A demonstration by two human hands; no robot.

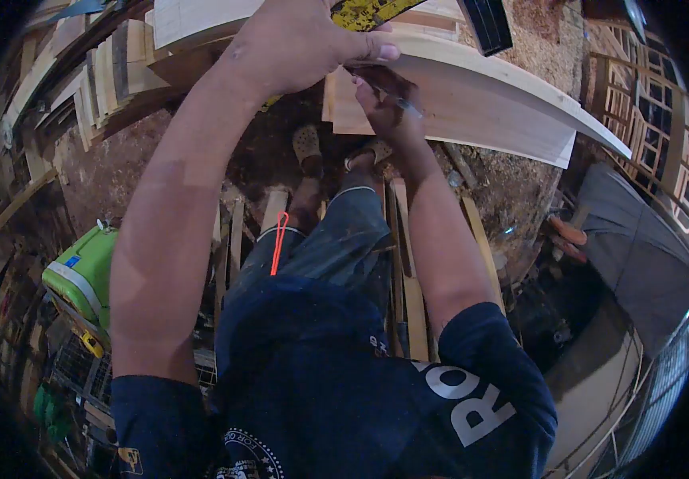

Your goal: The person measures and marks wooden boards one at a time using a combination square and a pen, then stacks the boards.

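My left hand point(300, 44) lies over a worn yellow tool point(370, 13), thumb stretched along its edge; the palm hides most of the tool. Just below and to the right, my right hand point(392, 108) has its fingers bent together around something slim and dark, too unclear to name. Both hands are at the near end of a pale wooden board point(480, 104), which runs off to the right. A black rectangular piece point(486, 25) stands out above the board at the top.
Stacked timber point(113, 72) fills the upper left. A green case point(85, 271) sits at the left. Wooden strips point(412, 295) lie by my legs. Grey sheeting point(632, 239) hangs or lies at the right, near wooden frames point(652, 120).
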